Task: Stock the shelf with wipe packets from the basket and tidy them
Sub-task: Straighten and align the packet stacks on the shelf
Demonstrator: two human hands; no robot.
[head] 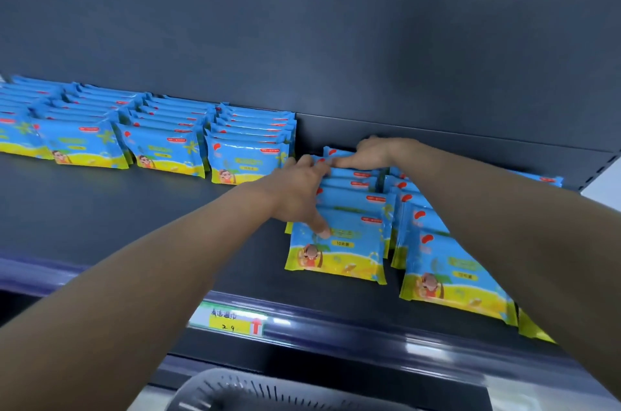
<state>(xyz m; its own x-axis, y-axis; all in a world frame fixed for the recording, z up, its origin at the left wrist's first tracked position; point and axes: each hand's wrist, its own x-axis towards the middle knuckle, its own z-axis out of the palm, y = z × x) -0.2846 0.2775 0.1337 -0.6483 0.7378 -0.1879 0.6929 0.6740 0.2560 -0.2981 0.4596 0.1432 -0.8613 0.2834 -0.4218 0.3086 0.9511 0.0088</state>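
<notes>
Left hand (pixel 299 192) is spread over the near-right row of wipe packets (pixel 346 209): thumb down on the face of the front packet (pixel 336 246), the other fingers reaching back along the tops of the packets behind it. Open and pressing, not gripping anything.

Right hand (pixel 369 151) is at the back end of the same row, fingers pointing left and curled over the rearmost packet tops, close to the back panel (pixel 437 57). Whether it pinches a packet or only pushes, I can't tell. Fingertips of the two hands nearly meet.

That row stands upright, front packet face-out, set back from the shelf's front edge (pixel 336 330) with a bare dark strip in front. Just beside it on the right is a second row (pixel 447 262), partly hidden under the right forearm; its front packet comes nearer the front edge. A yellow packet corner (pixel 534 330) shows right at the edge, lower right.

Left half of the shelf (pixel 100 209): four more rows (pixel 168 135) packed against the back panel, with a wide bare area in front of them out to the front edge. There's a narrow gap between the fourth row and the row under the hands.

Price tag (pixel 232 321) is clipped in the front rail, under the left forearm. Grey slotted basket (pixel 235 390) rim sits below the shelf at bottom centre; contents not visible.
</notes>
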